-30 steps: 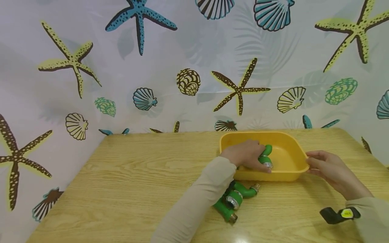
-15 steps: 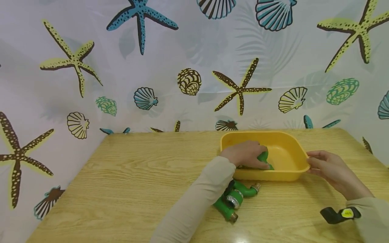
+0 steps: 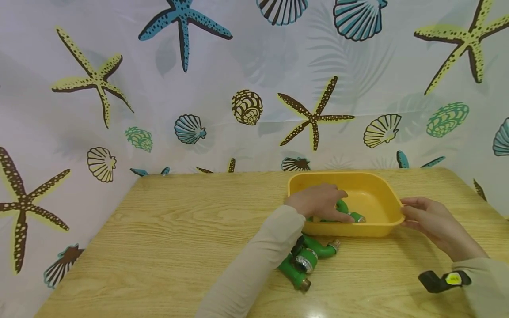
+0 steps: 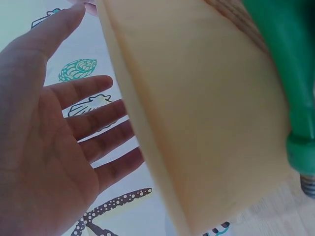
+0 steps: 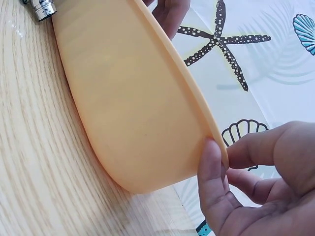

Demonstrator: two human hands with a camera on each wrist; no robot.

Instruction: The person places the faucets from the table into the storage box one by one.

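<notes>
A yellow plastic tub (image 3: 381, 194) stands on the wooden table. My left hand (image 3: 326, 204) reaches over its near left wall, and a green pipe fitting (image 3: 350, 215) with a metal end lies on the tub floor just under the fingers. In the left wrist view my left hand (image 4: 74, 128) is flat and empty, fingers straight, beside the tub wall (image 4: 197, 113). My right hand (image 3: 417, 214) pinches the tub's right rim. The right wrist view shows my right hand (image 5: 221, 162), its thumb outside the tub wall (image 5: 133, 108) and its fingers inside.
Several more green fittings (image 3: 306, 260) with metal ends lie in a heap on the table just in front of the tub; one (image 4: 285, 64) fills the left wrist view's right edge. A shell-and-starfish curtain (image 3: 246, 106) closes off the table's back and sides.
My left hand lowered the green fitting from upright to lying on the tub floor, and its fingers spread off it. The right hand and the tub stayed put.
</notes>
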